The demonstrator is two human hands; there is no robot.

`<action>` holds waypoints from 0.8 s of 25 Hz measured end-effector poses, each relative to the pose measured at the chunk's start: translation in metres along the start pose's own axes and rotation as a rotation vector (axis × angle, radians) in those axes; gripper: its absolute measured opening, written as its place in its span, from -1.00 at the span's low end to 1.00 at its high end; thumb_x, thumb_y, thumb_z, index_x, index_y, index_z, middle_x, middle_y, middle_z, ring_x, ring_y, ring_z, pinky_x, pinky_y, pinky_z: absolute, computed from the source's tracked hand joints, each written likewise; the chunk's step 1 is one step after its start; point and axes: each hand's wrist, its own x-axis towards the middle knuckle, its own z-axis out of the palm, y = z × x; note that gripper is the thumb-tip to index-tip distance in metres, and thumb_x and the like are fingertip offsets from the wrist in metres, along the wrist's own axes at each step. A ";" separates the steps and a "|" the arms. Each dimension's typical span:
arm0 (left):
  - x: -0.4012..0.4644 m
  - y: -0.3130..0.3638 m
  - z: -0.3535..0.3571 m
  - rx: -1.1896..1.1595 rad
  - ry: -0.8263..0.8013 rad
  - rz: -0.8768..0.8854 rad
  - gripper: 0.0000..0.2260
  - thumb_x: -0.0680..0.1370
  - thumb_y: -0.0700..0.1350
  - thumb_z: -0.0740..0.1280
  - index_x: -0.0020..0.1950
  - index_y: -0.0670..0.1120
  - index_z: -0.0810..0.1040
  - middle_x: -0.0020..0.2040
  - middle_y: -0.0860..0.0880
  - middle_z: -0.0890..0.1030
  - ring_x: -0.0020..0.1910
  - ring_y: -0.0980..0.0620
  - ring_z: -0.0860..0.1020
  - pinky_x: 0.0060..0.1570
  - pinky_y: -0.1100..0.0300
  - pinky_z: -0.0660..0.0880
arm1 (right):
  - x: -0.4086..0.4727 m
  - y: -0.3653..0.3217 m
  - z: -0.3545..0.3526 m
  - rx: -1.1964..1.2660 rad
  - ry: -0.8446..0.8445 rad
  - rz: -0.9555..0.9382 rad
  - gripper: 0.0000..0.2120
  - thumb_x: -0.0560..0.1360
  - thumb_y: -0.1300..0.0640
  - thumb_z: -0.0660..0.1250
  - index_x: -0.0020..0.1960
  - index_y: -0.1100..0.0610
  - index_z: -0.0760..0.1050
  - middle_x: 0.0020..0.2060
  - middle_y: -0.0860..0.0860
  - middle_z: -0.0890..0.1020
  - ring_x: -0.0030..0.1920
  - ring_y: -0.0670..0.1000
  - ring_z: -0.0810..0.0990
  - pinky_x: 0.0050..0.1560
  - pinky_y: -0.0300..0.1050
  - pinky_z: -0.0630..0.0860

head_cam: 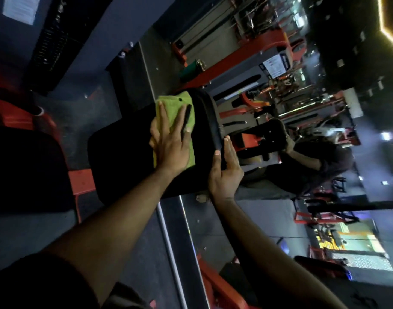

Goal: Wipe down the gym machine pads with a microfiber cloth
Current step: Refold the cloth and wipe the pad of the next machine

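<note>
While your left hand (168,139) presses the green cloth (173,121) flat-fingered onto the black pad (124,152) and your right hand (224,172) grips its edge, wiping seems midway, though dimness hides what's clean.

fuzzy green cloth (175,128), smooth black pad (128,152)
</note>
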 end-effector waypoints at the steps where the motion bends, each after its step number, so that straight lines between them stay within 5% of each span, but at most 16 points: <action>1: -0.002 -0.003 -0.001 -0.025 0.012 -0.061 -0.54 0.64 0.13 0.09 0.54 0.30 0.11 0.63 -0.04 -0.10 0.52 -0.21 0.07 0.35 -0.30 0.20 | 0.001 -0.001 0.000 0.010 -0.001 0.024 -0.54 0.61 0.00 0.20 0.40 0.25 0.47 0.35 0.12 0.55 0.39 0.01 0.48 0.40 -0.04 0.42; 7: -0.021 -0.015 0.001 0.012 -0.026 0.070 -0.53 0.64 0.13 0.08 0.56 0.28 0.10 0.63 -0.07 -0.13 0.51 -0.27 0.06 0.38 -0.25 0.15 | 0.001 -0.002 0.001 -0.040 -0.012 0.002 -0.54 0.61 0.00 0.19 0.41 0.23 0.47 0.37 0.10 0.54 0.40 -0.03 0.47 0.39 -0.08 0.43; 11: 0.040 -0.036 -0.013 -0.034 -0.023 -0.114 -0.52 0.61 0.15 0.07 0.54 0.30 0.11 0.63 -0.06 -0.08 0.50 -0.25 0.08 0.42 -0.24 0.15 | 0.001 0.004 0.000 -0.050 0.008 0.000 -0.58 0.63 0.04 0.21 0.42 0.21 0.46 0.37 0.09 0.53 0.42 -0.01 0.46 0.40 -0.06 0.44; 16: -0.057 -0.041 0.003 -0.027 -0.027 0.030 -0.51 0.58 0.09 0.12 0.53 0.27 0.20 0.63 -0.06 -0.05 0.53 -0.23 0.10 0.44 -0.18 0.15 | 0.000 0.014 0.008 -0.021 0.080 -0.043 -0.61 0.63 0.10 0.24 0.38 0.26 0.48 0.33 0.11 0.56 0.38 0.03 0.51 0.36 0.11 0.48; 20: -0.012 -0.059 0.001 -0.042 -0.019 -0.015 -0.53 0.59 0.14 0.10 0.51 0.33 0.18 0.63 -0.04 -0.04 0.52 -0.23 0.10 0.46 -0.18 0.12 | 0.000 0.016 0.004 0.021 0.058 -0.049 -0.63 0.63 0.17 0.25 0.39 0.29 0.47 0.34 0.13 0.55 0.40 0.04 0.50 0.38 0.08 0.45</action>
